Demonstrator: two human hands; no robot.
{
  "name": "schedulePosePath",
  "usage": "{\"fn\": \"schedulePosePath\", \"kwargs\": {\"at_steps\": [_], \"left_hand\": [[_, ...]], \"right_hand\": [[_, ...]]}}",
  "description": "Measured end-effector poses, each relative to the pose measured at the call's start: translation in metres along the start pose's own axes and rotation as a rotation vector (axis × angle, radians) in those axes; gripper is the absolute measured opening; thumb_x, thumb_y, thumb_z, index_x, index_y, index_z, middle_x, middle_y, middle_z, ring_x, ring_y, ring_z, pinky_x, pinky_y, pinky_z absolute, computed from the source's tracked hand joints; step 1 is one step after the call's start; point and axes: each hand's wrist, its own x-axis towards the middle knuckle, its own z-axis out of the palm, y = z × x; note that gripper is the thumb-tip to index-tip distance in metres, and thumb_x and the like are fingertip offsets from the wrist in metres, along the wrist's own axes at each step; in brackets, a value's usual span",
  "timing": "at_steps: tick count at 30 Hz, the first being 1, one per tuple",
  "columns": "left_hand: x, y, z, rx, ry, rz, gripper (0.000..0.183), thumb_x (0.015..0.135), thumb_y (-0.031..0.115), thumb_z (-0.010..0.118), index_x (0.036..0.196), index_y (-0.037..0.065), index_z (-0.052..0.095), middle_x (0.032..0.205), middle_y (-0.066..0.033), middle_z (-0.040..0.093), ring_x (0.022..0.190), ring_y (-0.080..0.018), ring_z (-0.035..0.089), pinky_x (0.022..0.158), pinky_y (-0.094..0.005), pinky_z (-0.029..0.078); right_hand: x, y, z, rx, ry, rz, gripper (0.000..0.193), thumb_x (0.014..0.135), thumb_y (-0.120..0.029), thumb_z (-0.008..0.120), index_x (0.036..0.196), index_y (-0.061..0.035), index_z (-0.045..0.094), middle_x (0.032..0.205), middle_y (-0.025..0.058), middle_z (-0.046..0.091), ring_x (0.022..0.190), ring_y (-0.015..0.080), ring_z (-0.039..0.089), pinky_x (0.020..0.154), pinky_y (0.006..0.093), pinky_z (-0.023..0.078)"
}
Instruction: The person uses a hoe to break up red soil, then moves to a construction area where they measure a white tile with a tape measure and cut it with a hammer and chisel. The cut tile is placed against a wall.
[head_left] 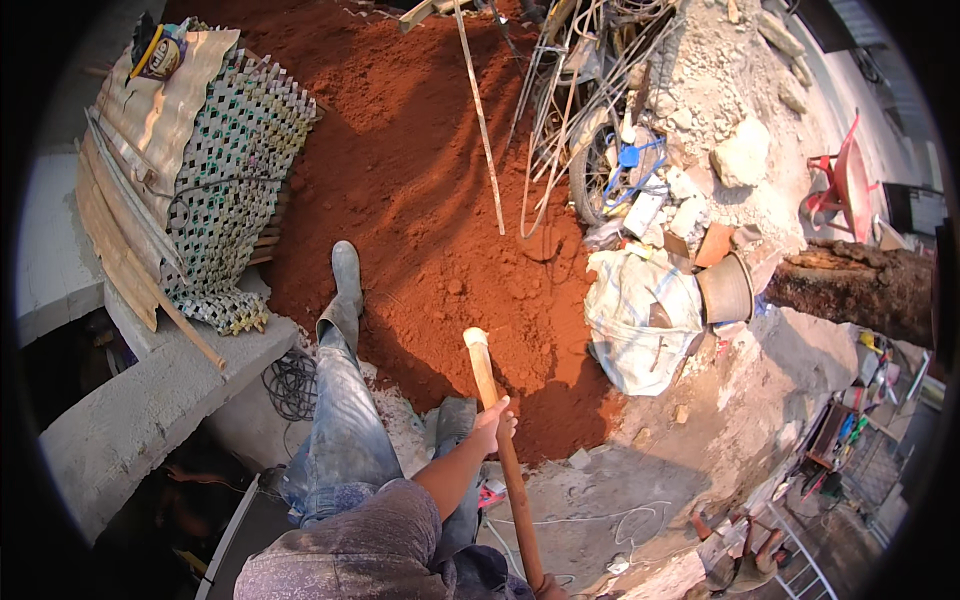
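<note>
My left hand [496, 424] is closed around a long wooden handle [487, 375] about a third of the way down from its pale, rounded far end. The handle runs from that end, over the edge of a red soil heap [420, 200], back toward the lower edge. There my right hand [551, 590] is only just visible, wrapped around the shaft. The tool's head is out of view. My legs in dusty jeans and grey boots [346, 280] stand at the foot of the soil.
A white sack [630, 320] and a clay pot [725, 290] lie right of the soil, under a rubble pile [720, 90]. Tangled wire and a wheel [590, 170] are behind. Woven mats [230, 170] rest on a concrete ledge [150, 400]. A log [860, 285] lies at right.
</note>
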Motion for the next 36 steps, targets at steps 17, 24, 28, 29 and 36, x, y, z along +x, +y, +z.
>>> {"fn": "schedulePosePath", "kwargs": {"at_steps": [17, 24, 28, 29, 36], "left_hand": [[0.027, 0.526, 0.089, 0.427, -0.077, 0.789, 0.023, 0.087, 0.011, 0.073, 0.088, 0.008, 0.05, 0.065, -0.001, 0.055, 0.053, -0.0133, 0.055, 0.049, -0.0307, 0.051], [0.061, 0.673, 0.129, 0.814, 0.236, 0.761, 0.014, 0.09, 0.009, 0.066, 0.084, 0.001, 0.056, 0.065, -0.0051, 0.055, 0.054, -0.0177, 0.057, 0.049, -0.0337, 0.051], [0.105, 0.588, 0.091, 0.68, 0.124, 0.603, 0.013, 0.089, 0.009, 0.062, 0.091, -0.003, 0.058, 0.066, -0.0051, 0.056, 0.053, -0.0209, 0.058, 0.05, -0.0348, 0.052], [0.118, 0.582, 0.062, 0.842, 0.218, 0.627, 0.019, 0.088, 0.012, 0.063, 0.096, -0.006, 0.06, 0.072, -0.0088, 0.062, 0.058, -0.024, 0.063, 0.052, -0.0361, 0.054], [0.084, 0.397, 0.092, 1.209, 0.585, 0.517, 0.031, 0.088, 0.018, 0.066, 0.111, -0.003, 0.067, 0.095, -0.0169, 0.073, 0.085, -0.027, 0.074, 0.071, -0.04, 0.06]], "right_hand": [[0.234, -0.43, 0.07, 0.348, 0.142, -0.59, 0.039, 0.082, -0.031, 0.076, 0.104, -0.0046, 0.057, 0.086, 0.0245, 0.069, 0.084, 0.0438, 0.069, 0.073, 0.0497, 0.053], [0.252, -0.645, -0.016, 0.373, 0.031, -0.531, 0.042, 0.085, -0.027, 0.071, 0.11, 0.0025, 0.054, 0.096, 0.0315, 0.068, 0.096, 0.0496, 0.065, 0.084, 0.0531, 0.051], [0.248, -0.566, 0.037, 0.519, -0.053, -0.482, 0.04, 0.081, -0.028, 0.075, 0.101, 0.0028, 0.059, 0.09, 0.0311, 0.067, 0.092, 0.048, 0.067, 0.079, 0.0519, 0.052], [0.231, -0.545, 0.038, 0.512, -0.081, -0.483, 0.04, 0.081, -0.028, 0.075, 0.1, 0.0029, 0.059, 0.09, 0.0309, 0.068, 0.092, 0.0477, 0.067, 0.079, 0.0513, 0.052], [0.198, -0.397, 0.015, 0.488, -0.032, -0.405, 0.039, 0.079, -0.026, 0.074, 0.104, 0.002, 0.062, 0.091, 0.0286, 0.069, 0.092, 0.0454, 0.068, 0.079, 0.0481, 0.053]]}}
